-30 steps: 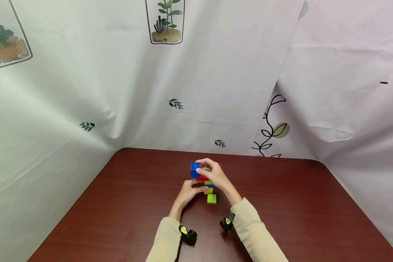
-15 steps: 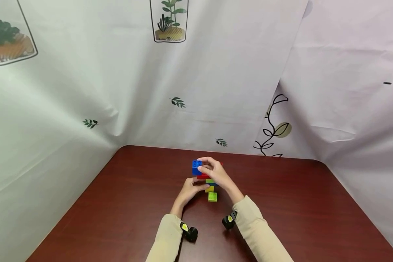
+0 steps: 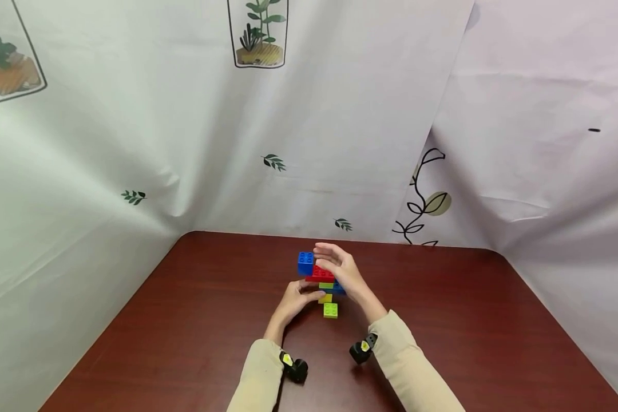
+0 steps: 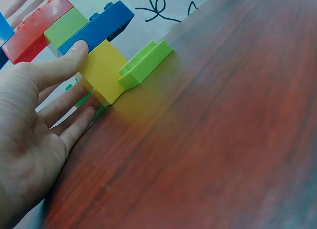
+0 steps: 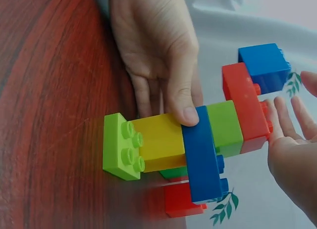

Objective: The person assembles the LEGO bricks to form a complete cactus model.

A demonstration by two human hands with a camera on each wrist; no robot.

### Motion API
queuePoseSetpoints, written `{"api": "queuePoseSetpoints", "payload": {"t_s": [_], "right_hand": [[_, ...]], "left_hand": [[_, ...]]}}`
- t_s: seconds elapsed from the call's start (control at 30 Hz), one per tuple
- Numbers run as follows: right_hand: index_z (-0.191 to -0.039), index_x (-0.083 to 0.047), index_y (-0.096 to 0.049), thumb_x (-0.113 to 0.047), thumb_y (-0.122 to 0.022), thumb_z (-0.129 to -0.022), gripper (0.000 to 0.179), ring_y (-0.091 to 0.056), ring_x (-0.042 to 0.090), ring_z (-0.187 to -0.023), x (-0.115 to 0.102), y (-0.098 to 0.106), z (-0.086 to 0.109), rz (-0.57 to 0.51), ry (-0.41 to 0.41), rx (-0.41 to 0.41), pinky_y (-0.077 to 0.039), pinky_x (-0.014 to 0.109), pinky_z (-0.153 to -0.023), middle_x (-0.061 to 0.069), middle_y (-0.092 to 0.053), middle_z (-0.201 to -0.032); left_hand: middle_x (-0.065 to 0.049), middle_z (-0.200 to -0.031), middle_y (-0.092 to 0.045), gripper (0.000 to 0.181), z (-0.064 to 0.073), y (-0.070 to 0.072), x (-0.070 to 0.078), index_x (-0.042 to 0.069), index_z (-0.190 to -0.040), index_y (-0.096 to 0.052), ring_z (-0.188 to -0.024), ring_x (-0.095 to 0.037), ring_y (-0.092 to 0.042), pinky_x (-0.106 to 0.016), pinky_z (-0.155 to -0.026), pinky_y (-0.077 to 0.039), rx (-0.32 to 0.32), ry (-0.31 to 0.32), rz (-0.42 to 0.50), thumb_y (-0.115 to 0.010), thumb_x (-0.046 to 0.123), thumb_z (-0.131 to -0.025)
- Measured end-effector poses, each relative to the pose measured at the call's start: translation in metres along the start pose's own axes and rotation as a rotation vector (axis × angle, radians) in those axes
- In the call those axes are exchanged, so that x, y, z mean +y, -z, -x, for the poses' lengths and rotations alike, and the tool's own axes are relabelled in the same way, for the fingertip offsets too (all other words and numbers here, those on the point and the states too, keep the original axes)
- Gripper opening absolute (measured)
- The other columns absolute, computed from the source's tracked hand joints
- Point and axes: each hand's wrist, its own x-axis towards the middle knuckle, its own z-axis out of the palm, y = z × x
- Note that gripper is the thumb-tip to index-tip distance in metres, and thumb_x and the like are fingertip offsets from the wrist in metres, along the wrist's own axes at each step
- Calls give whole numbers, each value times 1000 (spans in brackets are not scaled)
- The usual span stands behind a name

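A stepped toy brick stack stands on the table. From the bottom it shows a lime brick, a yellow brick, a long blue brick, a green brick and a long red brick. A square blue brick sits on the red brick's left end. My left hand holds the stack low down, its thumb against the long blue brick and its fingers behind the yellow one. My right hand hovers by the red brick with fingers extended, apart from the square blue brick.
Behind the stack in the right wrist view are another red brick and a partly hidden green piece. The brown table ends at a white cloth backdrop printed with leaves.
My right hand has let go of the square blue brick and drawn back a little to the right, baring the red brick's studs. My left hand keeps its hold.
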Motion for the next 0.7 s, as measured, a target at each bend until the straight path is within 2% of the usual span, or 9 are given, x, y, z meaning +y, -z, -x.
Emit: {"api": "queuePoseSetpoints", "payload": {"t_s": [0.3, 0.37, 0.47, 0.57, 0.7], "right_hand": [[-137, 5, -50, -4, -54, -97, 41, -58, 33, -122, -1, 3, 8, -65, 4, 69, -50, 16, -92, 29, -57, -133], [-137, 5, -50, -4, -53, -97, 41, -60, 29, -120, 1, 5, 11, -79, 7, 73, -50, 16, -91, 30, -56, -133], [-137, 4, -51, -5, -53, -97, 40, -64, 15, -113, 4, 9, 17, -97, 8, 80, -51, 17, -91, 31, -55, -134], [-136, 4, -52, -7, -54, -97, 40, -64, 3, -104, 6, 13, 23, -119, -11, 101, -52, 17, -92, 33, -54, -134], [-134, 6, -52, -7, -55, -97, 39, -66, 3, -100, 10, 18, 27, -146, -37, 143, -53, 21, -93, 34, -54, -131]], "left_hand": [[-23, -118, -68, 36, 2, 0, 3, -4, -119, -66, -105, -31, -68, -36, -89, -56, 15, -4, 2, -71, 14, -89], [-25, -118, -67, 35, 6, 1, 12, -6, -119, -66, -104, -32, -68, -36, -88, -56, 11, -1, 6, -70, 12, -89], [-27, -118, -67, 34, 14, 3, 26, -8, -118, -65, -103, -33, -68, -37, -88, -57, 1, -6, 0, -68, 10, -90], [-25, -118, -67, 33, 11, 1, 18, -6, -118, -66, -103, -31, -68, -37, -88, -56, 13, -8, 6, -69, 11, -89], [-24, -118, -68, 35, 0, -1, -1, -5, -118, -66, -103, -30, -68, -37, -87, -57, 35, -20, -5, -70, 13, -89]]}}
